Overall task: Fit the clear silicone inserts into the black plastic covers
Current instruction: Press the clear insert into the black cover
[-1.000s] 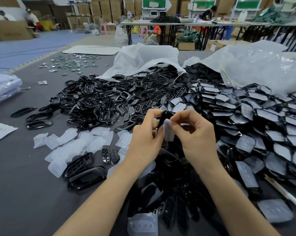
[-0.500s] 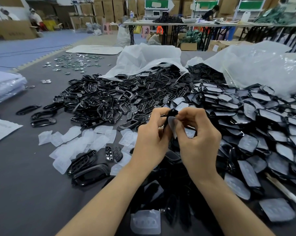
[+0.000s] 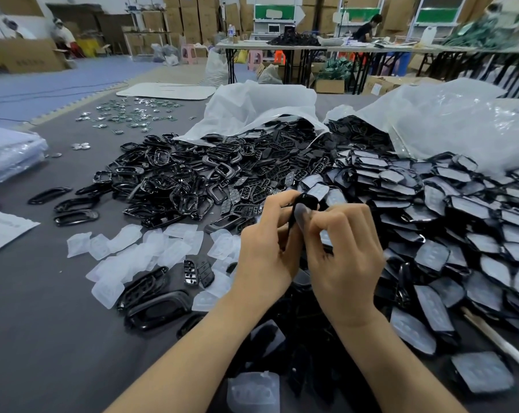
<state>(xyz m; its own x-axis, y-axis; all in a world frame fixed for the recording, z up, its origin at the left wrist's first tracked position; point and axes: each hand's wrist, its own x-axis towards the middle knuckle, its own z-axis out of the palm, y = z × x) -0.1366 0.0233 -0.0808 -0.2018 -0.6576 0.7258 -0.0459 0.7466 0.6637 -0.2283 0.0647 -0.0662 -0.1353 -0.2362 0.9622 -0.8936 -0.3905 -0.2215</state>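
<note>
Pressed closer than a second earlier, the clear silicone insert [image 3: 300, 217] lay against the black cover [image 3: 307, 201], long axis 1-to-7 o'clock, gripped by the left hand [image 3: 267, 248] from 8 o'clock, while the right hand [image 3: 344, 254] pinched the insert from 4 o'clock.

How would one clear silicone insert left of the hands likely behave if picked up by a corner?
Probably floppy: the clear silicone inserts look thin and lie draped over one another. Likely light, being thin and translucent. Unlikely to roll: they lie flat.

No legible text or labels anywhere
</note>
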